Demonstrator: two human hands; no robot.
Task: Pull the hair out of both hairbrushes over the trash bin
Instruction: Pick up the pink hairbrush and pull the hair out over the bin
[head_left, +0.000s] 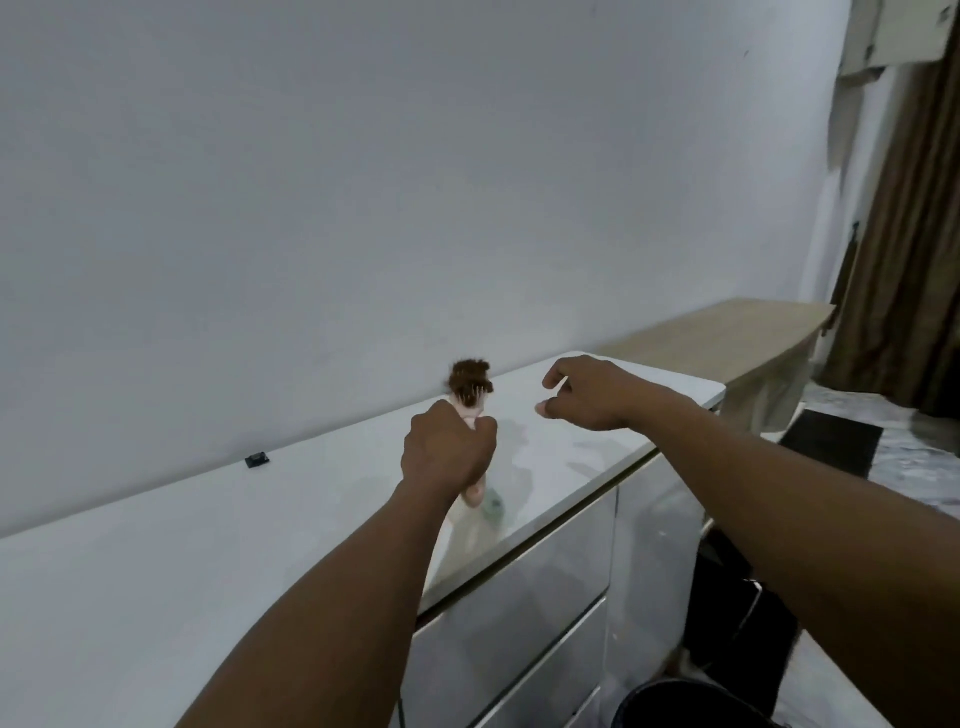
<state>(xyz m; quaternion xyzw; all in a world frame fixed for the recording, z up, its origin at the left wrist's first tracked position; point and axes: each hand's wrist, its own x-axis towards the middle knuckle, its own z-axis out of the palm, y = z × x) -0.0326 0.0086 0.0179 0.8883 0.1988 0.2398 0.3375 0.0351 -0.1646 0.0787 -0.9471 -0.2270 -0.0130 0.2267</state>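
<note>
Left hand (448, 451) fisting the brush (470, 387) upright above the surface (156, 545), exposing hair, right hand (582, 392) hovering beside brush, fingers loosely curled, empty.

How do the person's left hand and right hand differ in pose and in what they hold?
The left hand is closed in a fist around the pink hairbrush, whose bristles are clogged with brown hair; the right hand is empty. The left hand's fingers are curled tight; the right hand's are loosely spread, thumb and fingers apart. Both are raised over the white dresser.

Left hand (448, 451) fisted; right hand (587, 393) fingers (551, 378) curled, apart.
</note>
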